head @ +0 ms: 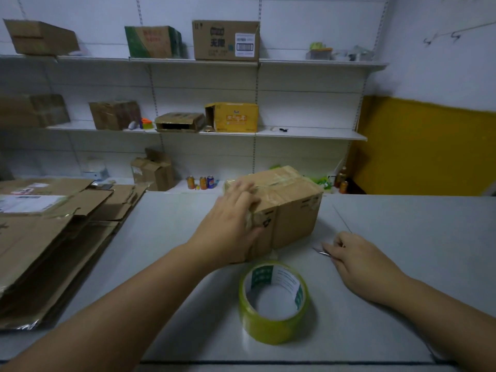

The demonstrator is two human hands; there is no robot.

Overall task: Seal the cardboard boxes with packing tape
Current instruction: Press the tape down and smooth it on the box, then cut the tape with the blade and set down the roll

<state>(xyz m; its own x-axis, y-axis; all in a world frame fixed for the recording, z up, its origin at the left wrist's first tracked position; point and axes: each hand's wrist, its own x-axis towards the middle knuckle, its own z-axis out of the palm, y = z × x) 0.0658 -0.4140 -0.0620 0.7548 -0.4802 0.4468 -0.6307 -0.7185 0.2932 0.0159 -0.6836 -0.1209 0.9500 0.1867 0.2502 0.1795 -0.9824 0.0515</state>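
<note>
- The grey counter [402, 224] carries the cardboard box [292, 210], which sits near its far edge with tape strips across its top.
- White wall shelves [308, 133] behind the box hold more cartons.
- A stack of flattened cardboard [53, 237] lies on the counter, well to the left of the box.
- The left hand [230, 226] lies flat on the box's near-left top corner, its grip open with fingers spread and holding nothing.
- The right hand [362, 261] rests on the counter to the near right of the box, its grip curled and pinching a thin metal tool [319, 251].
- A yellow-green tape roll [268, 328] lies flat just in front of the box, between the two forearms.
</note>
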